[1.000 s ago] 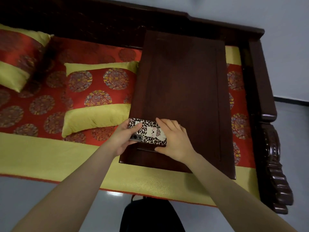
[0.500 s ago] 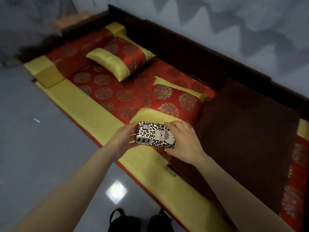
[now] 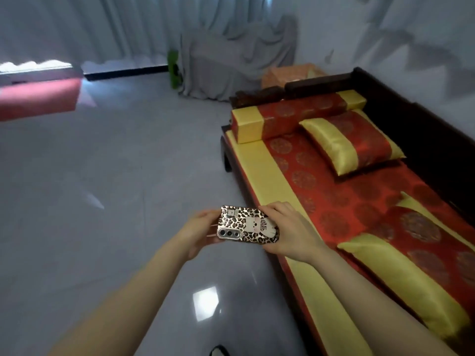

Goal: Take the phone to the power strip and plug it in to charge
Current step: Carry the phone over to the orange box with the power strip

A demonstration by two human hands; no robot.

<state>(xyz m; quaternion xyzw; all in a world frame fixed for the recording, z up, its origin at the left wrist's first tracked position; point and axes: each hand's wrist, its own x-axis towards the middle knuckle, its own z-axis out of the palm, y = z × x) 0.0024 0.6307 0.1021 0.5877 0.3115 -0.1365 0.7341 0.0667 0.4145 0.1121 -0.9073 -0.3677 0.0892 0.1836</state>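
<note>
The phone has a leopard-print case with a cartoon figure and a silver camera bar, its back facing up. It is held level in front of me, over the grey floor beside the bench's front edge. My left hand grips its left end and my right hand grips its right end. No power strip or charging cable shows anywhere in the head view.
A dark wooden bench with a red and yellow seat pad and several cushions runs along the right. Grey glossy floor spreads left. A cloth-draped object stands at the back, a red-topped surface at far left.
My view has swung left, away from the dark wooden tray on the bench toward the open floor. Both hands have carried the phone off the bench and over the floor.
</note>
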